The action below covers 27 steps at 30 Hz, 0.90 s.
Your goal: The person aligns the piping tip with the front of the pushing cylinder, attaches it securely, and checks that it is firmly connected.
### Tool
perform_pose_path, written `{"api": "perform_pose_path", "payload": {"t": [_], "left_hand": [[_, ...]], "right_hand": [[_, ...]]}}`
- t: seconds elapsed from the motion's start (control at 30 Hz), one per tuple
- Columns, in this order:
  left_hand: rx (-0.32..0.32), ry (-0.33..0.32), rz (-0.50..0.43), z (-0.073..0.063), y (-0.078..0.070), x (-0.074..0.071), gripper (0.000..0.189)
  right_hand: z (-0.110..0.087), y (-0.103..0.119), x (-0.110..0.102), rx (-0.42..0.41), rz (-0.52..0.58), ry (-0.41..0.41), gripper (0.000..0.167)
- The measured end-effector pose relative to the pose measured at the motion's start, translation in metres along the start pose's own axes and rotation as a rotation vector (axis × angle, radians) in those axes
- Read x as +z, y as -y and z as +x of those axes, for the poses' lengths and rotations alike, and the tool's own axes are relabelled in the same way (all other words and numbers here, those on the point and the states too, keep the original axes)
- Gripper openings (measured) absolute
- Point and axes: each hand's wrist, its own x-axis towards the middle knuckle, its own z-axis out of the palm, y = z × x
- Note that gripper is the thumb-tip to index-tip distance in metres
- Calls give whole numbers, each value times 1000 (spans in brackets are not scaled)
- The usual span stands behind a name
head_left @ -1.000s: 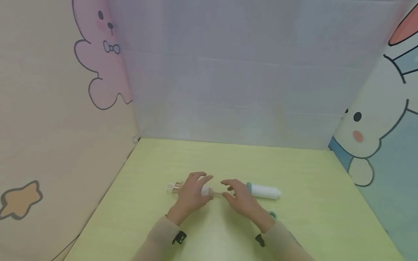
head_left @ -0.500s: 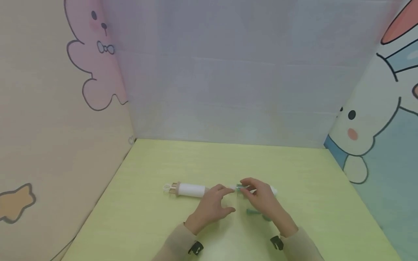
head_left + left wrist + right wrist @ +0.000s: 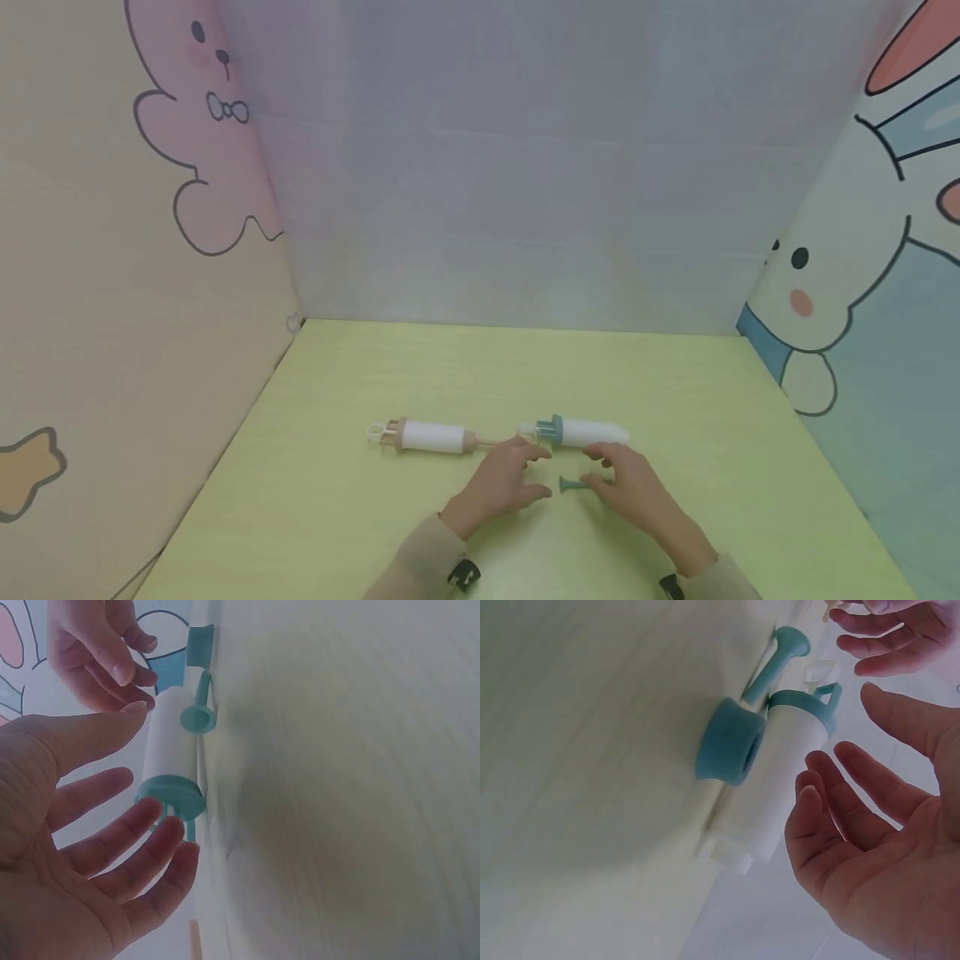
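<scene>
Two toy syringes lie on the table: a pinkish-tan one with a white barrel [image 3: 433,437] on the left, and a teal one with a white barrel [image 3: 592,432] on the right. My left hand [image 3: 504,482] hovers with spread, bent fingers by the tan syringe's thin tip, holding nothing. My right hand [image 3: 633,490] is in front of the teal syringe, thumb and fingers apart around air. Beside it lies a thin teal piece with a flared end [image 3: 776,664]. Next to that, a short teal ring-like piece [image 3: 731,742] shows in the right wrist view; the right hand hides it in the head view.
The pale yellow-green tabletop [image 3: 360,367] is bounded by a plain pale back panel [image 3: 480,208]. Side panels carry cartoon figures, a pink bear [image 3: 210,167] at left and a white rabbit [image 3: 817,283] at right.
My left hand has left the tan syringe's barrel and moved right. My right hand has come off the teal syringe's handle end and moved nearer and right, above the small teal pieces.
</scene>
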Motion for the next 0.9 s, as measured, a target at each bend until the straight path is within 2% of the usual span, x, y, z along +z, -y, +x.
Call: {"api": "perform_pose_path", "payload": {"t": [0.13, 0.37, 0.5, 0.7, 0.9], "left_hand": [[-2, 55, 75, 3, -5, 5, 49], [4, 75, 125, 9, -5, 19, 53], [1, 85, 153, 13, -5, 27, 54], [-3, 90, 211, 19, -7, 34, 51], [-26, 96, 222, 27, -10, 38, 34]], "right_hand": [[-8, -7, 0, 26, -24, 29, 40], [-15, -21, 6, 87, -92, 80, 47], [-18, -25, 8, 117, -84, 93, 50], [-20, -23, 6, 96, -94, 90, 46], [-19, -23, 4, 64, -134, 63, 45]]}}
